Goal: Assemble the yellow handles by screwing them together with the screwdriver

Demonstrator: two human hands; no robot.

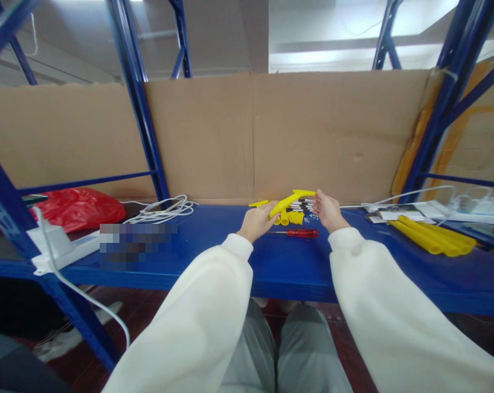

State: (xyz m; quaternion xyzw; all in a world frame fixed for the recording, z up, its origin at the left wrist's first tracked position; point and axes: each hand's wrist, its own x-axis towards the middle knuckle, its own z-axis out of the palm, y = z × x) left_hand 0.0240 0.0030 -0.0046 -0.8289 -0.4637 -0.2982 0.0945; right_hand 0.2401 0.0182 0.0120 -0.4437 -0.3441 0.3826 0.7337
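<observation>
My left hand (257, 219) is wrapped round the near end of a long yellow plastic piece (288, 204), held slanting above the blue shelf. At the piece's narrow far right end, my right hand (328, 210) has its fingers closed on the tip. Under and behind it lie several short yellow plastic parts (285, 218) and a row of black-and-white pieces (301, 205). Tiny pale bits (312, 217), too small to name, are scattered beside them. Between my wrists a red-handled screwdriver (302, 233) lies flat, its shaft pointing left.
Several long yellow tubes (433, 237) lie on the right of the blue shelf (218, 245), near white cables and power strips. At left are coiled white cable (165, 210), a red plastic bag (81, 208) and a white power strip (72, 254). Cardboard (201, 136) stands behind, between blue posts.
</observation>
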